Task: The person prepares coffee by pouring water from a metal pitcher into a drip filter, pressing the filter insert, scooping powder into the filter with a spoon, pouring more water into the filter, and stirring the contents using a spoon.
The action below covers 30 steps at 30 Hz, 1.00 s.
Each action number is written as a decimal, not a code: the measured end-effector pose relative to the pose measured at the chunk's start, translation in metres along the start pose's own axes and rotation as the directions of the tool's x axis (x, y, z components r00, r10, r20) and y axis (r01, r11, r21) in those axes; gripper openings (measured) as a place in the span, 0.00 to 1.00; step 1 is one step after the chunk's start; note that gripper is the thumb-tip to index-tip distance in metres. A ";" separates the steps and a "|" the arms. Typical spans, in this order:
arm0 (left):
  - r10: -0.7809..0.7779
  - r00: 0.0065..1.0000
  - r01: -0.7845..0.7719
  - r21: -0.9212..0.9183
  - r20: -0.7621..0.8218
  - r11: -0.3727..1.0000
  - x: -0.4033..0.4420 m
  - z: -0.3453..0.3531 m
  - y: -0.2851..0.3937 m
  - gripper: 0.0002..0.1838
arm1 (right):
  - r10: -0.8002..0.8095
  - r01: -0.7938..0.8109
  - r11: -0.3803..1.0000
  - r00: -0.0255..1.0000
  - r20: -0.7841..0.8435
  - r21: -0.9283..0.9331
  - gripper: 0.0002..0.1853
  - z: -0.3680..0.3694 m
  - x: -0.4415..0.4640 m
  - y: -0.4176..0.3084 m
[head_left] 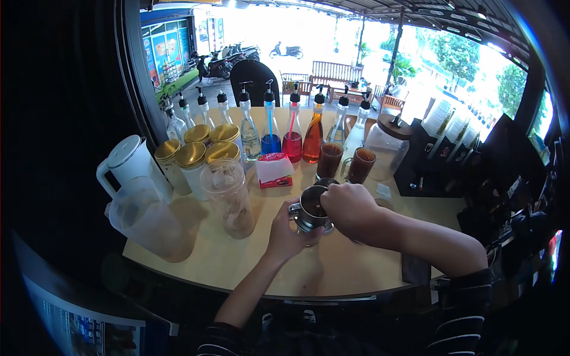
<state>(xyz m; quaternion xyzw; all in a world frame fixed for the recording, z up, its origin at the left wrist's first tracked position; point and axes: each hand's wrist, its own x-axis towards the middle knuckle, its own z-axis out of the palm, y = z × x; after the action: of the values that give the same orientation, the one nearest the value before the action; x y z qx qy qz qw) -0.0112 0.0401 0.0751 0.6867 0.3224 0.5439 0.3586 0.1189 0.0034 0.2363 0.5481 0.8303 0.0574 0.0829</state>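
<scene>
My left hand [287,236] is wrapped round the lower part of a small stainless steel cup [312,204] with a looped side handle, dark inside. The cup is above the counter near its middle, and what lies beneath it is mostly hidden. Closed over the cup's right rim is my right hand [351,206]; whatever its fingers hold is hidden. Just behind the cup shows a dark round rim [326,181], partly covered by my right hand. Two glass mugs of dark brown drink [329,159] [361,165] stand beyond my hands.
Pump bottles of coloured syrup [292,142] line the counter's [297,273] back. Gold-lidded jars [191,155], a white jug [132,163], a clear pitcher [142,216] and a clear tumbler [228,199] stand left. A tissue pack [275,172] lies centrally; a wood-lidded jar [389,148] and cup rack [436,154] stand right.
</scene>
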 end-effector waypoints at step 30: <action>-0.023 0.999 0.023 -0.017 0.044 1.000 0.003 -0.001 0.000 0.40 | -0.434 0.461 0.886 0.865 -0.252 0.055 0.07 0.011 0.012 0.062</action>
<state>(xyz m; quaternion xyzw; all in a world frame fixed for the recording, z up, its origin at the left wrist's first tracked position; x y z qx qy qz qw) -0.0118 0.0425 0.0765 0.6915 0.3177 0.5274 0.3777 0.1721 0.0386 0.2359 0.3338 0.9405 0.0529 -0.0349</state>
